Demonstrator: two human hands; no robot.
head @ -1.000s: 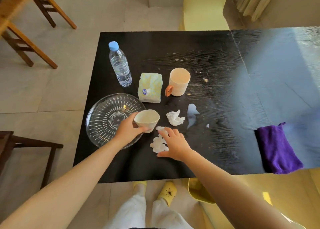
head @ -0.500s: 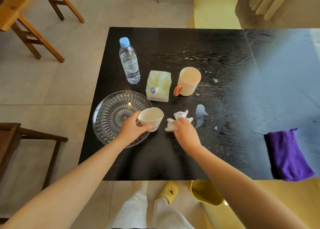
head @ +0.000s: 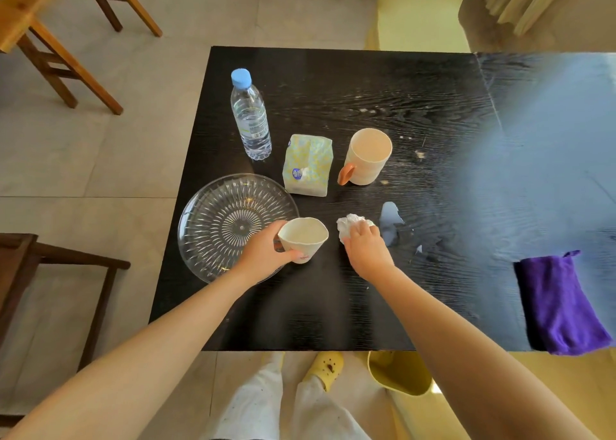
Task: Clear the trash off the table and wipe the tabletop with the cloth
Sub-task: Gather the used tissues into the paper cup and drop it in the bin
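The right hand (head: 365, 251) pinches crumpled tissue (head: 350, 223) at the tabletop's (head: 300, 313) centre; the left hand (head: 266, 251) grips a squashed paper cup (head: 301, 238); dragged tissue may smear the spill (head: 390, 218) at two o'clock; the purple cloth (head: 560, 303) lies unused at four o'clock.

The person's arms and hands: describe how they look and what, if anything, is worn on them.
Both forearms are bare to the frame edge, with no sleeve in view. The left hand and right hand wear no gloves, and no watch, bracelet or ring is visible. The fingernails are too small to judge.
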